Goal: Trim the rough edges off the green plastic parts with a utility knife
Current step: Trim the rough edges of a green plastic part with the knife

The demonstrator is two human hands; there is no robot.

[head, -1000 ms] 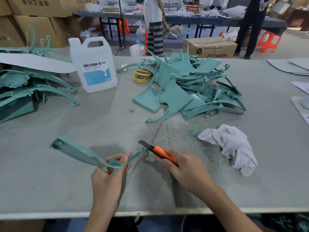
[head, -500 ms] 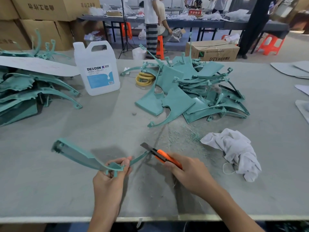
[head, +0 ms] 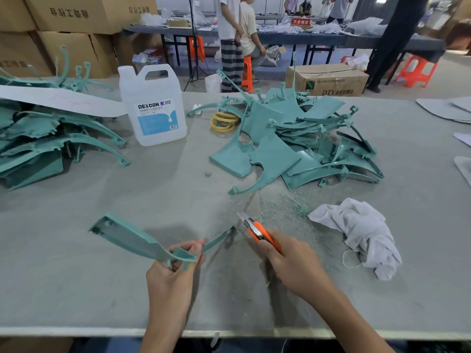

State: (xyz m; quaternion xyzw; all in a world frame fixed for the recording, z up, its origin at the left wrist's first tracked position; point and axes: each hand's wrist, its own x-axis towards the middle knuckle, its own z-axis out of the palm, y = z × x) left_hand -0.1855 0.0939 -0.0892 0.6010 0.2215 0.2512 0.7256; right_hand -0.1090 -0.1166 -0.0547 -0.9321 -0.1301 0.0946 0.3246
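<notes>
Green plastic part [head: 132, 238] is held above the near side of the table [head: 76, 289]. The left hand [head: 173, 278] pinches it at its middle bend, with the wide end to the left and the thin curved arm reaching right. The right hand [head: 290, 261] is wrapped round the orange utility knife [head: 262, 234], blade out and just beside that arm's tip; I cannot tell whether it touches. The arm is unsupported, so I judge it could flex under the cut and let the blade skip or gouge, perhaps toward the left fingers. A white rag [head: 362, 233] lies to the right, with shavings [head: 288, 205] beyond the knife. Farther off are 2 heaps of parts, the left heap [head: 38, 138] and the centre heap [head: 293, 138], with a jug [head: 153, 108] and yellow rings [head: 224, 122] between them. Nothing crowds the blade.
</notes>
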